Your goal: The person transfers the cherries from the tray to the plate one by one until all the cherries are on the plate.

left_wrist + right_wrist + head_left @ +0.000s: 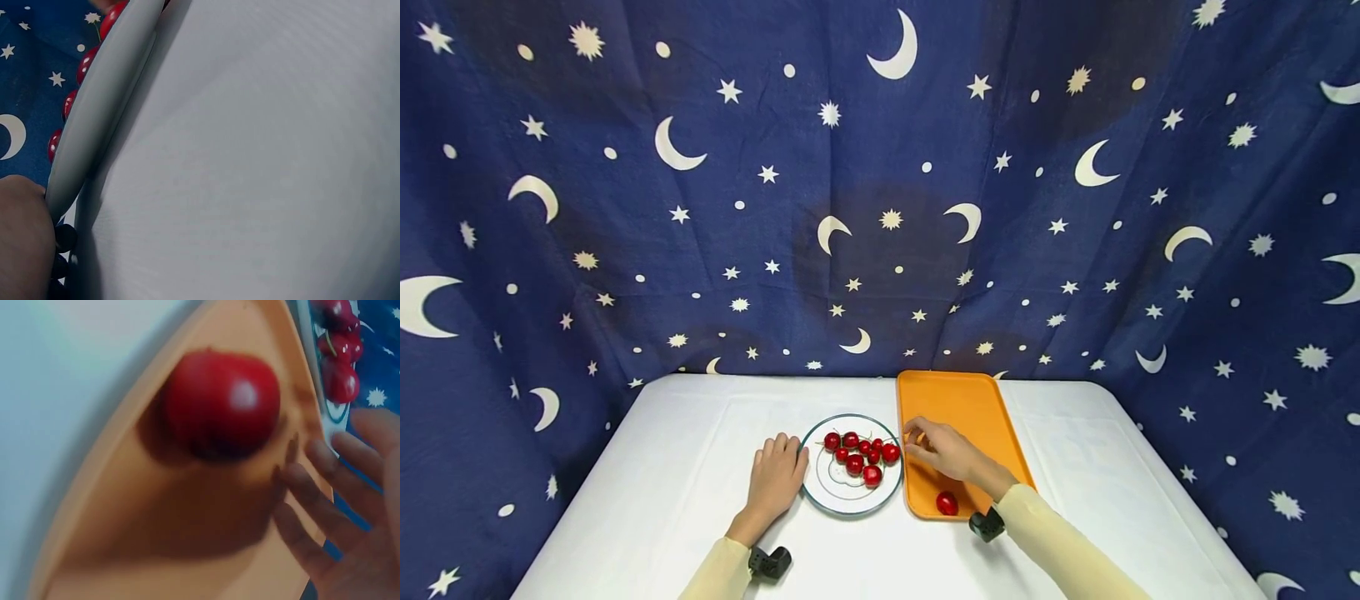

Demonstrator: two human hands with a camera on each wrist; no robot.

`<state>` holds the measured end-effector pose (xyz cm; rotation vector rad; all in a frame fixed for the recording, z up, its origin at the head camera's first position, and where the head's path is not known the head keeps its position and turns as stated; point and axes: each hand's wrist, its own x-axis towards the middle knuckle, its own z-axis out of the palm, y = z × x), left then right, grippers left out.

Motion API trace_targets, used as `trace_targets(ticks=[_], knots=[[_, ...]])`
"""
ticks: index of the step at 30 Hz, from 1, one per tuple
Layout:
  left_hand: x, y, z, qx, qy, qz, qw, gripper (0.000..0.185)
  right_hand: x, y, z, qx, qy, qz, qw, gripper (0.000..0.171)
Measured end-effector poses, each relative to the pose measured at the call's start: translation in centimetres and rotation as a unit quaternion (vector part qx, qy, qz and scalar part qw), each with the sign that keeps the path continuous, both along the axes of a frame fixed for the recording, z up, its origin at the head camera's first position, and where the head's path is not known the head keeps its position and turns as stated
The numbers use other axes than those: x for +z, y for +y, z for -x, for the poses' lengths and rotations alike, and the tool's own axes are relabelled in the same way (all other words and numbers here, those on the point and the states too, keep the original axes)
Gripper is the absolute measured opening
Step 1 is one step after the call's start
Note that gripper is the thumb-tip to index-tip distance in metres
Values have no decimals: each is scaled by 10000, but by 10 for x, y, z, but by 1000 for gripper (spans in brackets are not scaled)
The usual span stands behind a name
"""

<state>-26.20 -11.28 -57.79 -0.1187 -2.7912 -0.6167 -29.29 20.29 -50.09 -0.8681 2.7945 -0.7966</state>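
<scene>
Fingertips of the left hand (777, 477) were hidden against the glass plate (820, 493) rim at 9 o'clock, fingers relaxed, holding nothing. Right hand (946, 451) lay spread over the orange tray (958, 400), empty; one cherry (947, 503) sat at the tray's 6 o'clock corner.

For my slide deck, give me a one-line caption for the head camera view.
Left hand steadies a plate of cherries; right hand hovers over an orange tray holding one cherry.
</scene>
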Motion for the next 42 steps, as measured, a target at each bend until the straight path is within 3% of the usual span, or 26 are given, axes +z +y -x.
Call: trace_targets(ticks=[4, 12, 17, 26, 33, 42], knots=[[0, -1, 1, -7, -46, 12, 10000, 26, 2, 11, 0, 143, -142, -321, 9993, 15], [1, 1, 0, -21, -37, 1, 10000, 26, 8, 31, -6, 561, -672, -547, 9947, 14], [-1, 1, -1, -20, -51, 35, 10000, 26, 12, 42, -10, 814, -1211, -382, 9886, 17], [-1, 1, 0, -44, 40, 2, 10000, 26, 14, 51, -14, 941, -1763, -311, 9793, 30], [-1, 0, 0, -49, 44, -3, 10000, 25, 11, 52, -14, 897, -1791, -395, 9789, 26], [-2, -1, 0, -32, 124, 44, 9999, 25, 8, 54, -11, 1448, -1412, -217, 9791, 9]])
